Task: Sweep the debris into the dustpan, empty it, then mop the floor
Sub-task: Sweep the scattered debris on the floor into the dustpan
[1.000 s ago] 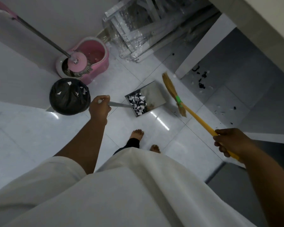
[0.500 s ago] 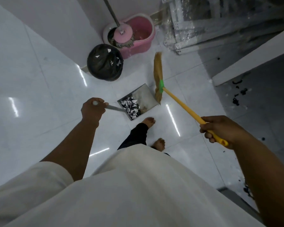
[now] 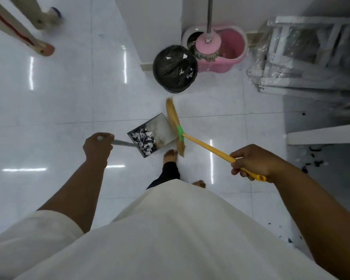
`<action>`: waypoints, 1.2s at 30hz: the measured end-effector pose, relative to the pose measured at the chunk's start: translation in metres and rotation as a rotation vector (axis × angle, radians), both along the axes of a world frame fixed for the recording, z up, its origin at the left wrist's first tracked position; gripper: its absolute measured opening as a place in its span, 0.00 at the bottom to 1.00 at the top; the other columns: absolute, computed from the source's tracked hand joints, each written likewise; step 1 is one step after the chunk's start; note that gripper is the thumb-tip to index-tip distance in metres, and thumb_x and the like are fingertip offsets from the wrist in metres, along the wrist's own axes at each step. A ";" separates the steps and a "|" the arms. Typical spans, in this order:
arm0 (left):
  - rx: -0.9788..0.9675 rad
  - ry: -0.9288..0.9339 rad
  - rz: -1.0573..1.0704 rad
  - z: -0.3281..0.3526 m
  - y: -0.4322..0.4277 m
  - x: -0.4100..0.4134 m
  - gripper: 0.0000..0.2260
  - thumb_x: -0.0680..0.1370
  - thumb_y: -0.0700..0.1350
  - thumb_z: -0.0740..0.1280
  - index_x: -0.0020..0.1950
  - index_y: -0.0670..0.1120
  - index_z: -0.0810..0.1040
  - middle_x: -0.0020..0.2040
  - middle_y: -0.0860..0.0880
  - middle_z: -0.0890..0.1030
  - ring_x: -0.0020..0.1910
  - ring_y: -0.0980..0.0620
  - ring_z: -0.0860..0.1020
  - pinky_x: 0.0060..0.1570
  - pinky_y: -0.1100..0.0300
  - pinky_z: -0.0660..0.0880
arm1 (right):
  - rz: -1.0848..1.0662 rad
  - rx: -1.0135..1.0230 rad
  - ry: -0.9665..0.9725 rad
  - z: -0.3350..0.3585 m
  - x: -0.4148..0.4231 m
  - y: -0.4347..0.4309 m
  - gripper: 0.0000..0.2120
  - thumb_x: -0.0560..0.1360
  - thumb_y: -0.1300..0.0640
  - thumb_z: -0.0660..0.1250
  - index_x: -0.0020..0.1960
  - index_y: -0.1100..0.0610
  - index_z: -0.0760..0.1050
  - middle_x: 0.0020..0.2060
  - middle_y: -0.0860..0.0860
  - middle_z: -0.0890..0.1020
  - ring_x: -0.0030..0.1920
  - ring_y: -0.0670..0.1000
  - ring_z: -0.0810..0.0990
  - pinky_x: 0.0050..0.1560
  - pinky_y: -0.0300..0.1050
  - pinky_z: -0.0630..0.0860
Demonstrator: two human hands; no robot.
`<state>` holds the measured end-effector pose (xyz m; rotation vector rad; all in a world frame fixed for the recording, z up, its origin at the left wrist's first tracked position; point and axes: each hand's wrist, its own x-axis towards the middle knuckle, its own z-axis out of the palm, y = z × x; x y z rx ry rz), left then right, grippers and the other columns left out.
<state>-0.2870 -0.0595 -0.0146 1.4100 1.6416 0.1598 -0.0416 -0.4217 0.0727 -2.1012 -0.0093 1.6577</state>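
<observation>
While my left hand (image 3: 98, 147) is curled round the grey handle of the dustpan (image 3: 160, 128), the pan sits short of the bin (image 3: 175, 68), on my side of it and low over the floor (image 3: 69, 98); whether it touches the tiles I cannot tell. Paper scraps (image 3: 142, 141) are heaped at the handle end of the pan. My right hand (image 3: 251, 161) is wrapped around the yellow handle of the broom (image 3: 206, 147), whose bristles lie against the pan's open edge, likewise on the near side of the bin. Just behind the bin, to its right, is the pink mop bucket (image 3: 230, 55) with the mop (image 3: 207, 42) standing in it.

I judge the sweeping partly done: one load is gathered, and a few white scraps show inside the bin's black bag, so some emptying looks done too. The load I carry is not yet tipped out. Well to the right of the bin, dark bits (image 3: 315, 163) lie scattered on the darker floor, so more sweeping is probably left. Nobody holds the mop, so the mopping is all to come.
</observation>
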 end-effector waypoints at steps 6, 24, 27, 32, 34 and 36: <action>0.005 0.028 0.149 -0.003 0.032 -0.048 0.06 0.70 0.51 0.73 0.38 0.50 0.82 0.28 0.54 0.79 0.27 0.56 0.78 0.48 0.50 0.82 | 0.080 0.022 0.011 -0.032 0.012 0.102 0.12 0.74 0.65 0.66 0.57 0.59 0.76 0.40 0.60 0.85 0.29 0.50 0.75 0.28 0.41 0.71; -0.024 0.055 0.211 -0.012 0.062 -0.032 0.04 0.68 0.50 0.73 0.34 0.52 0.82 0.32 0.51 0.79 0.32 0.50 0.79 0.50 0.47 0.82 | -0.314 -0.340 0.072 -0.092 0.032 0.084 0.09 0.78 0.65 0.60 0.54 0.69 0.73 0.37 0.60 0.77 0.25 0.49 0.69 0.23 0.37 0.66; -0.056 0.049 0.123 -0.016 0.055 -0.012 0.04 0.68 0.51 0.73 0.33 0.55 0.82 0.30 0.54 0.80 0.33 0.50 0.80 0.51 0.47 0.82 | -0.446 -0.389 0.040 -0.092 0.021 0.029 0.07 0.77 0.65 0.59 0.51 0.67 0.74 0.34 0.60 0.77 0.26 0.50 0.68 0.23 0.37 0.65; -0.113 0.026 -0.049 -0.022 0.036 0.029 0.05 0.70 0.51 0.73 0.33 0.57 0.82 0.26 0.56 0.80 0.34 0.49 0.80 0.53 0.46 0.81 | -0.647 -0.467 0.034 -0.088 0.008 -0.045 0.06 0.78 0.66 0.59 0.52 0.68 0.72 0.34 0.61 0.76 0.26 0.50 0.67 0.19 0.35 0.64; -0.130 0.025 -0.096 -0.025 0.028 0.046 0.06 0.69 0.50 0.73 0.33 0.56 0.82 0.26 0.55 0.80 0.34 0.49 0.80 0.53 0.46 0.81 | -0.696 -0.502 0.026 -0.083 0.004 -0.066 0.06 0.78 0.66 0.59 0.51 0.68 0.72 0.34 0.61 0.76 0.26 0.50 0.67 0.18 0.34 0.64; -0.146 0.016 -0.149 -0.028 0.021 0.064 0.05 0.69 0.50 0.74 0.33 0.56 0.82 0.26 0.55 0.80 0.34 0.50 0.80 0.52 0.46 0.81 | -0.738 -0.524 0.012 -0.077 0.000 -0.081 0.05 0.79 0.66 0.59 0.48 0.68 0.72 0.34 0.61 0.75 0.27 0.51 0.68 0.17 0.33 0.65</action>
